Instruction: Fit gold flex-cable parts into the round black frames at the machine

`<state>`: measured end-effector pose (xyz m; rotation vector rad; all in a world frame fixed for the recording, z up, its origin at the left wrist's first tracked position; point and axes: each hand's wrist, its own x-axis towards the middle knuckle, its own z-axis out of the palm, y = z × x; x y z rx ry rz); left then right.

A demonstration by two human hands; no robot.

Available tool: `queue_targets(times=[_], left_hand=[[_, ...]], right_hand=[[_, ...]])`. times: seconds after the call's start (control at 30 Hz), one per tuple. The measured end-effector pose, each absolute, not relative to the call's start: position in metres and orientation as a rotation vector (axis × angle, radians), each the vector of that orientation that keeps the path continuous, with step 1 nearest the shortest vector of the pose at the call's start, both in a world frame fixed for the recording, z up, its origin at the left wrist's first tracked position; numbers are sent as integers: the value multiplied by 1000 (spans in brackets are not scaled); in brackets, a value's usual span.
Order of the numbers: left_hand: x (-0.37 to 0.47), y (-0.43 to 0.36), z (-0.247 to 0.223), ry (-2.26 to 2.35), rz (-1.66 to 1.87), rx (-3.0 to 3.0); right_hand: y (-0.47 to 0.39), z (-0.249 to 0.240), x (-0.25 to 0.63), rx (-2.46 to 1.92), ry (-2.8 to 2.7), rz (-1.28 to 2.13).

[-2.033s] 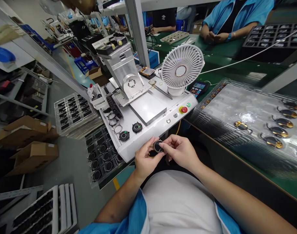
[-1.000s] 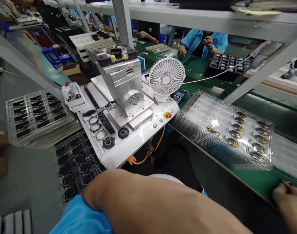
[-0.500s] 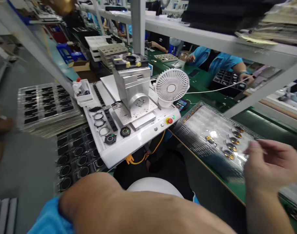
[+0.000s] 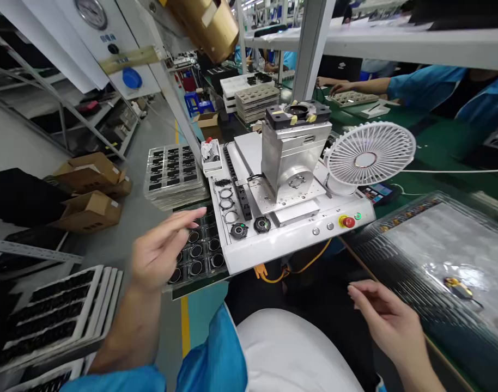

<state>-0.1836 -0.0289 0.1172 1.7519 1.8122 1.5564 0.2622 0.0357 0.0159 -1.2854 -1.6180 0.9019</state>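
Observation:
My left hand (image 4: pixel 165 245) hovers over the black tray of round parts (image 4: pixel 195 251), left of the white machine base (image 4: pixel 273 245). Its fingers are stretched out and nothing is in them. Above my lap, beside the right table's edge, my right hand (image 4: pixel 383 316) has curled fingers, the thumb near the index finger; whether it holds anything small is hidden. Two round black watch parts (image 4: pixel 238 231) (image 4: pixel 262 224) and several thin rings (image 4: pixel 226 203) lie on the base. A metal fixture (image 4: pixel 296 158) stands behind them.
A white fan (image 4: pixel 367 155) stands right of the fixture, near a red button (image 4: pixel 348 222). A clear tray (image 4: pixel 457 234) with a yellow-and-black part lies at right. Stacked trays (image 4: pixel 175 174) and cardboard boxes (image 4: pixel 89 209) are at left. A co-worker's blue sleeve (image 4: pixel 424 87) shows behind.
The view has swung left. My left hand has come into view over the black tray. My right hand has moved from above the clear tray back toward my lap.

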Motion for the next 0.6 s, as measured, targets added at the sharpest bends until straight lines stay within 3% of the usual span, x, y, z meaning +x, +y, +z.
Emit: queue_targets(times=[0.1, 0.2, 0.43, 0.6], left_hand=[[-220, -1, 70, 2279, 737, 1794], [-243, -8, 23, 2406, 484, 1709], [-271, -13, -8, 2273, 753, 1656], [-268, -2, -3, 2157, 1190, 1563]], right_hand=[[34, 10, 279, -1464, -1448, 930], [36, 16, 281, -1567, -1406, 928], [70, 61, 255, -1387, -1601, 897], [136, 144, 207, -1038, -1804, 568]])
